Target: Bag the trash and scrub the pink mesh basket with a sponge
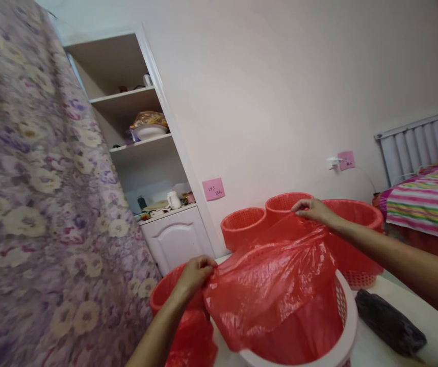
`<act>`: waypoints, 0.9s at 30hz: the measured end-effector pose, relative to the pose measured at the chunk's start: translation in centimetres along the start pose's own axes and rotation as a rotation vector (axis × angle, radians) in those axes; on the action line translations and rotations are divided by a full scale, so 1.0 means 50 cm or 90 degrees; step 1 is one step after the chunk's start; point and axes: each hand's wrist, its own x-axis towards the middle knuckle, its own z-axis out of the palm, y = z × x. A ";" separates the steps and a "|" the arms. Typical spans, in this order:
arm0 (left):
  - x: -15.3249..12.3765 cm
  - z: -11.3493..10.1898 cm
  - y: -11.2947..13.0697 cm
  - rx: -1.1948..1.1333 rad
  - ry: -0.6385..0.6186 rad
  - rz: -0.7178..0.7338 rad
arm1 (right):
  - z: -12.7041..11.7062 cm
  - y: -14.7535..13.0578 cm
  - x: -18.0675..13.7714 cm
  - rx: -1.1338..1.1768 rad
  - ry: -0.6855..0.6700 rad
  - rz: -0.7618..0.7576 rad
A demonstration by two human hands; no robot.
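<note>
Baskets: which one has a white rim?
The nearest basket, draped with the red bag; the other baskets have red rims.

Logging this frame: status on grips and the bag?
Both shut on bag: left grip near edge, right grip far edge. Bag draped over white basket. Red baskets close behind.

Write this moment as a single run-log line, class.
left hand: pinching red bag | right hand: pinching red bag, far edge | red bag: draped over white-rimmed basket | behind: three red baskets
</note>
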 end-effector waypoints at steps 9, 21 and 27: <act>-0.007 -0.037 0.050 -0.069 0.215 0.113 | -0.027 -0.027 0.009 0.057 0.128 0.041; -0.042 -0.089 0.128 -0.261 0.246 0.171 | -0.120 -0.059 -0.017 0.258 0.166 0.051; -0.098 -0.113 0.141 -0.398 0.226 0.157 | -0.191 -0.072 -0.061 0.332 0.165 0.050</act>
